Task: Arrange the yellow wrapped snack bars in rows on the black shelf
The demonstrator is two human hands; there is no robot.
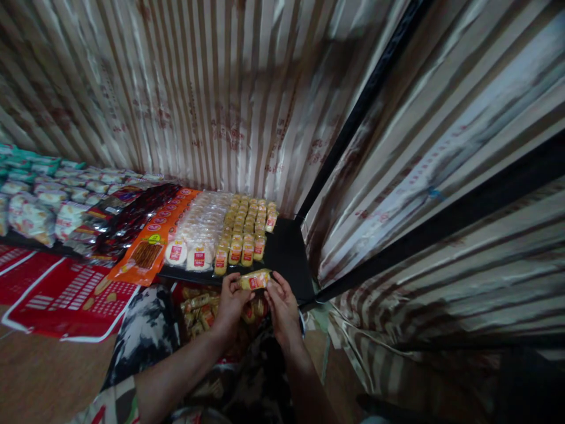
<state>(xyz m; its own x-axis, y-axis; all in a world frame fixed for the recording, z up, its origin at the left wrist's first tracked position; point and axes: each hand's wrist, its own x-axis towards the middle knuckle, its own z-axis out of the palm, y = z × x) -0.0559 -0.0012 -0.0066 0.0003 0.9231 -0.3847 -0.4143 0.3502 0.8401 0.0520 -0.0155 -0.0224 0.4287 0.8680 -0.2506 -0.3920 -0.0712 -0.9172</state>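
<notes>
Sleeve and trousers: a patterned sleeve (pixel 121 403) is on the left arm; the trousers (pixel 143 324) are black and white.
Pile between the legs: many yellow packets (pixel 203 315) lie loosely there, partly hidden by the arms.
Left hand: the left hand (pixel 233 301) grips one end of a small yellow packet (pixel 255 280) with its fingers.
Right hand: the right hand (pixel 282 301) grips the other end, so the hands are apart, with the packet between them.
Held packet: it is above the pile, in front of the shelf edge, with its red label upward.
Red bag: a red bag (pixel 83 294) with white edges is at the left, below the shelf.
Black shelf: on the black shelf (pixel 289 250) stand rows of yellow packets (pixel 247 227); leftward follow round white packets (pixel 199 258), an orange packet (pixel 148 253), dark packets (pixel 132 215), white pouches (pixel 30 218) and green packets (pixel 29 160).
Behind: a striped curtain (pixel 212 88) and black poles (pixel 353 126).
</notes>
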